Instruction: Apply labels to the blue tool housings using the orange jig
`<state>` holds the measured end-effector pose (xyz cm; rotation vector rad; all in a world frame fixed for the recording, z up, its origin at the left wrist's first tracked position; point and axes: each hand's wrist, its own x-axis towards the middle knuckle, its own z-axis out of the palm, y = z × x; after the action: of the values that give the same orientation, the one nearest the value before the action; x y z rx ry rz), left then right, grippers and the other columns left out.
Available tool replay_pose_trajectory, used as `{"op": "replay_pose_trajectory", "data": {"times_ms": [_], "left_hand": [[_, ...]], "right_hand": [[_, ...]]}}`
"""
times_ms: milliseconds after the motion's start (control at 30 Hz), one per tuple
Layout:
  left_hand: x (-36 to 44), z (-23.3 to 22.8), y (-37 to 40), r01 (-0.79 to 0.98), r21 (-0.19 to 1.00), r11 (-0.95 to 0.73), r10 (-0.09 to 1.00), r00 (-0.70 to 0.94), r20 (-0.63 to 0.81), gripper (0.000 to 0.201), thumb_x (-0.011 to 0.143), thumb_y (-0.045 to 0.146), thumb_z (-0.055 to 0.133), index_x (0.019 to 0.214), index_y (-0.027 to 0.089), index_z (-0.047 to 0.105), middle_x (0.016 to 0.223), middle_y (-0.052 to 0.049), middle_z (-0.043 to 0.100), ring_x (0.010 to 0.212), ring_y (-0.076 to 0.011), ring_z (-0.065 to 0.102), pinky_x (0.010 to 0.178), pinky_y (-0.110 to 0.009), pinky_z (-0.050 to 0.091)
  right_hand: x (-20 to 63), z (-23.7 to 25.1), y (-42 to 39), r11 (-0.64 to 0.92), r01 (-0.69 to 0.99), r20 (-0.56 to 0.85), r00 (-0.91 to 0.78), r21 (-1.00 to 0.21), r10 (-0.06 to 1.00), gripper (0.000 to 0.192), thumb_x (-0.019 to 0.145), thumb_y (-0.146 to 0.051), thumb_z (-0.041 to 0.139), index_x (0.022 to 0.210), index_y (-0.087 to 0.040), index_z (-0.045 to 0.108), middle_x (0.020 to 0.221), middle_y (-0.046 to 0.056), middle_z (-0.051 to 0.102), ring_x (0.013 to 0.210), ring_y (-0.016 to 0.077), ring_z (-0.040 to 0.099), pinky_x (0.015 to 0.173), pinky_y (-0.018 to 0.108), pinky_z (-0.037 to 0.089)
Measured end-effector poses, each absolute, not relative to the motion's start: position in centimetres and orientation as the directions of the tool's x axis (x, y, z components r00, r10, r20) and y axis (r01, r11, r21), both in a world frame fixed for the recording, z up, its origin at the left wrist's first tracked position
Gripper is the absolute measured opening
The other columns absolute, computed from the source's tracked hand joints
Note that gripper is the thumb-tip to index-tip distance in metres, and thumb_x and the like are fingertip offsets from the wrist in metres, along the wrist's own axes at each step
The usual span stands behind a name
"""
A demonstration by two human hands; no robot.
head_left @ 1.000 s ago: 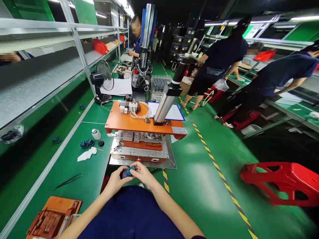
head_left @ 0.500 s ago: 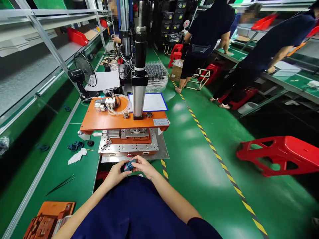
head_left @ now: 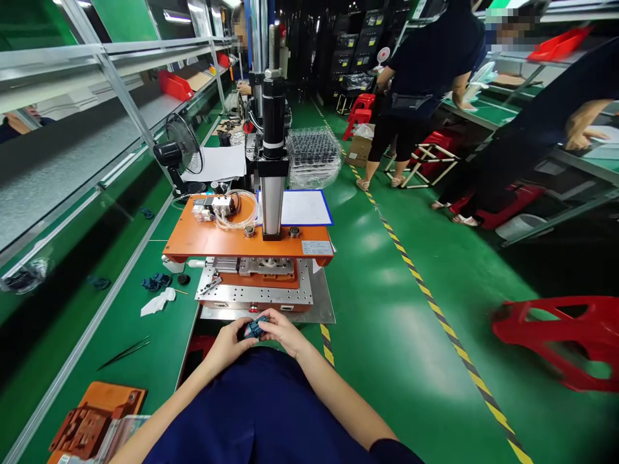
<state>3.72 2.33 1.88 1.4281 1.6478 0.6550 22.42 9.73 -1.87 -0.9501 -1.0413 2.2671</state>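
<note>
Between my two hands is a small dark blue plastic part [head_left: 254, 327] with a reddish spot, held close to my body. My left hand [head_left: 233, 340] is closed around its left end. The fingers of my right hand [head_left: 284, 332] pinch its right side. Just beyond stands a press with an orange top plate [head_left: 222, 241] and a drilled metal base [head_left: 242, 294]. Its black and silver cylinder [head_left: 273, 142] rises upright from the plate. On the bench to the left lie similar dark blue parts [head_left: 156, 281], a white cloth [head_left: 158, 301] and tweezers [head_left: 124, 352].
An orange fixture block [head_left: 89, 422] sits at the lower left. A small fan [head_left: 180, 147] and a blue-edged clipboard [head_left: 307, 207] are behind the press. On the right are a red stool [head_left: 561, 335], yellow-black floor tape [head_left: 430, 299] and two co-workers [head_left: 430, 64] at another bench.
The view has shifted a little, so the bench and press appear slightly lower and further right. Both hands still hold the blue part, with little visible change in grip.
</note>
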Motion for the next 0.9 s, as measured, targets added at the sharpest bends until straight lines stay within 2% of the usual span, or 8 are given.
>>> {"op": "replay_pose_trajectory", "data": {"times_ms": [167, 533, 900], "left_hand": [[3.9, 1.9, 1.9, 0.503, 0.832, 0.235, 0.967, -0.03, -0.255, 0.047, 0.077, 0.034, 0.075, 0.121, 0.019, 0.067, 0.12, -0.008, 0.074, 0.109, -0.0266, 0.068, 0.099, -0.037, 0.05], [3.6, 1.4, 1.0, 0.499, 0.83, 0.248, 0.965, -0.055, -0.256, 0.047, 0.078, 0.033, 0.074, 0.122, 0.019, 0.066, 0.122, -0.007, 0.074, 0.11, -0.0252, 0.068, 0.098, -0.033, 0.05], [3.5, 1.3, 0.7, 0.499, 0.829, 0.251, 0.965, -0.057, -0.257, 0.049, 0.077, 0.033, 0.075, 0.123, 0.02, 0.067, 0.122, -0.008, 0.074, 0.111, -0.0263, 0.068, 0.1, -0.036, 0.05]], "right_hand": [[22.3, -1.8, 9.8, -0.611, -0.109, -0.396, -0.67, -0.784, 0.627, 0.046, 0.065, -0.05, 0.087, 0.094, -0.021, 0.063, 0.097, 0.001, 0.067, 0.081, 0.0161, 0.065, 0.075, 0.034, 0.053], [21.7, -2.1, 9.6, -0.626, -0.095, -0.399, -0.694, -0.774, 0.599, 0.042, 0.067, -0.045, 0.087, 0.093, -0.021, 0.063, 0.092, 0.002, 0.067, 0.082, 0.0163, 0.065, 0.075, 0.033, 0.053], [21.7, -2.6, 9.1, -0.64, -0.112, -0.406, -0.688, -0.76, 0.601, 0.041, 0.067, -0.044, 0.087, 0.094, -0.021, 0.064, 0.093, 0.001, 0.066, 0.079, 0.0155, 0.064, 0.075, 0.034, 0.053]]}}
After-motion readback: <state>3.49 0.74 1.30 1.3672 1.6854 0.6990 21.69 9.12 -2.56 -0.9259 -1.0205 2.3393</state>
